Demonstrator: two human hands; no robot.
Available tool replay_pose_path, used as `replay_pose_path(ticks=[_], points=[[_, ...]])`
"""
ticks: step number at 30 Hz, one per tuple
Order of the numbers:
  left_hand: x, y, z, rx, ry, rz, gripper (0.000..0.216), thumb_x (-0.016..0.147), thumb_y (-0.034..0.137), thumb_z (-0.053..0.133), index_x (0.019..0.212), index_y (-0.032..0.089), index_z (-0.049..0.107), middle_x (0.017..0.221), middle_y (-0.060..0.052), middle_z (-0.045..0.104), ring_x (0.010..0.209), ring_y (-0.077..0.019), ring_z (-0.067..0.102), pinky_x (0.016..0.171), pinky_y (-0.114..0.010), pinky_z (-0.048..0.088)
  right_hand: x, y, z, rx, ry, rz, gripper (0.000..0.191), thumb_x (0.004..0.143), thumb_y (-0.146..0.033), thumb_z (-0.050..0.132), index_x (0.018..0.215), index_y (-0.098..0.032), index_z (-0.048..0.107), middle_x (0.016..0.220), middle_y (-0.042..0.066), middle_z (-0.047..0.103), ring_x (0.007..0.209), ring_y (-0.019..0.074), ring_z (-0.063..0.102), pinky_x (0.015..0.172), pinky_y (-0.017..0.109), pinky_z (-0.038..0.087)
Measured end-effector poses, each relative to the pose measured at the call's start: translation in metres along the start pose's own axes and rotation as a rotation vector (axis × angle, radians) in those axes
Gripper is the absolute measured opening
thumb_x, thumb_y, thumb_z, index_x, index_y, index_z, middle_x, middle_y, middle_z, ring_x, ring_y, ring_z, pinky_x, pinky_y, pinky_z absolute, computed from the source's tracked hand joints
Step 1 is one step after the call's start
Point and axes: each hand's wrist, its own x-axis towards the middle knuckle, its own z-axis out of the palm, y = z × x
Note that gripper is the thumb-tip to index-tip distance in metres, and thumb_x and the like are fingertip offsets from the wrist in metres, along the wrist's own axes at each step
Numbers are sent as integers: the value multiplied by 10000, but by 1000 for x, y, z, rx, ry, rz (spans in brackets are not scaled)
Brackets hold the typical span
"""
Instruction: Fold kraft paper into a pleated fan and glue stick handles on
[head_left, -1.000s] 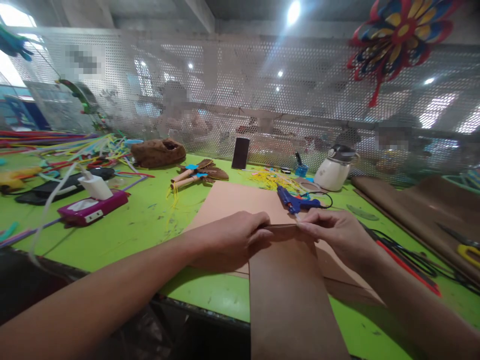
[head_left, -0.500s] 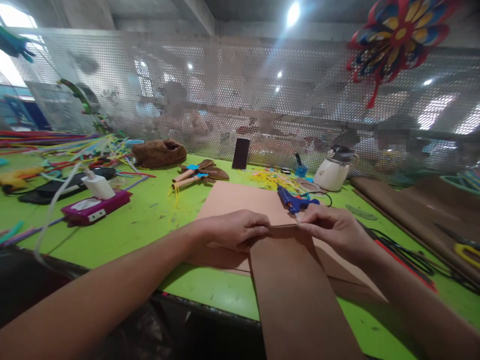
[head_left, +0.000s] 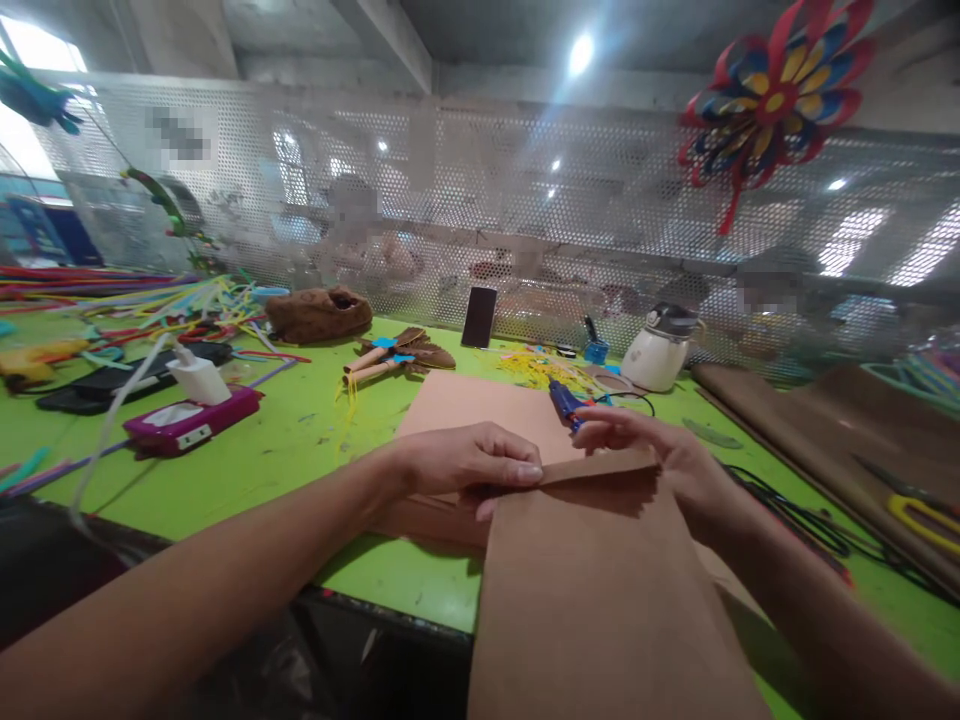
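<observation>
A long brown sheet of paper (head_left: 600,590) runs from the green table (head_left: 300,440) toward me and over its near edge. My left hand (head_left: 469,462) pinches the sheet's far left corner, thumb under and fingers on top. My right hand (head_left: 660,455) is at the sheet's far right corner with fingers stretched out; its grip is partly hidden behind the raised paper edge. Under the brown sheet lies a lighter tan sheet (head_left: 480,400). A blue glue gun (head_left: 564,400) lies just beyond my right hand.
A white kettle-like jug (head_left: 660,350), a dark phone (head_left: 480,316) propped upright, a brown furry slipper (head_left: 319,312), a pink box with a white charger (head_left: 187,415), coloured sticks at left, rolls of brown paper (head_left: 825,420) and yellow scissors (head_left: 919,510) at right. A perforated screen backs the table.
The brown sheet's far edge has lifted and widened toward me. My right hand's fingers have spread out from a pinch. The view has tilted slightly.
</observation>
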Motion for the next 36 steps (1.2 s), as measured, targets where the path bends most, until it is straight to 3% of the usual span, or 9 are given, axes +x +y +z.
replay_pose_path(ticks=[5,8,11,17,19,23,26,30,36], points=[[1,-5,8,-272,-51,-19,288,841,419,527,705,169,484,482,56,478,374,-55,385,392,-190,253,-7,-16,12,-133,-112,-61,431,732,-363,684,1151,-295,608,1116,68,628,981,247,591,814,355,494],[1,-7,15,-299,-147,-45,275,835,384,550,688,156,501,502,36,497,417,-63,448,425,-188,307,-10,-26,16,-195,-278,-91,385,745,-397,660,1104,-256,649,1039,76,648,944,252,599,819,353,488],[4,-10,23,-362,-107,-41,237,819,357,577,708,156,521,498,48,474,408,-59,442,397,-178,288,-12,-31,21,-156,-388,-109,259,767,-358,648,1004,-265,690,915,54,641,818,206,610,744,313,494],[13,-20,31,-360,-228,-62,258,782,393,613,791,135,602,619,-9,589,505,-108,549,447,-216,400,-13,-25,26,-75,-284,-66,51,725,-268,694,729,-219,707,816,46,617,750,188,595,678,299,489],[14,-20,27,-352,-151,-50,287,782,408,606,880,139,614,703,-29,622,569,-121,579,490,-231,421,-12,-18,23,26,-243,7,105,748,-307,670,734,-205,690,785,45,630,717,183,594,638,290,485],[15,-13,3,-64,273,39,269,787,385,601,770,116,604,707,-17,609,613,-89,545,614,-231,433,-3,-3,14,-175,-189,133,205,797,-367,605,773,-174,669,755,29,632,704,159,575,627,252,454],[15,-9,-12,123,548,104,321,860,390,469,892,102,607,807,-49,624,688,-109,541,668,-255,433,5,5,11,-481,-277,128,211,827,-346,549,795,-171,663,750,25,645,700,161,571,624,249,432],[18,-13,-4,472,493,55,306,853,358,459,862,118,649,830,-50,633,743,-139,542,670,-251,407,13,11,19,-729,-334,39,176,836,-284,522,806,-179,660,744,34,664,681,171,571,610,264,419],[24,-24,9,945,363,134,262,833,315,510,855,144,707,783,-67,622,768,-171,532,702,-266,380,18,24,34,-825,-266,-88,194,846,-284,521,759,-179,659,741,44,619,691,165,548,625,268,420]])
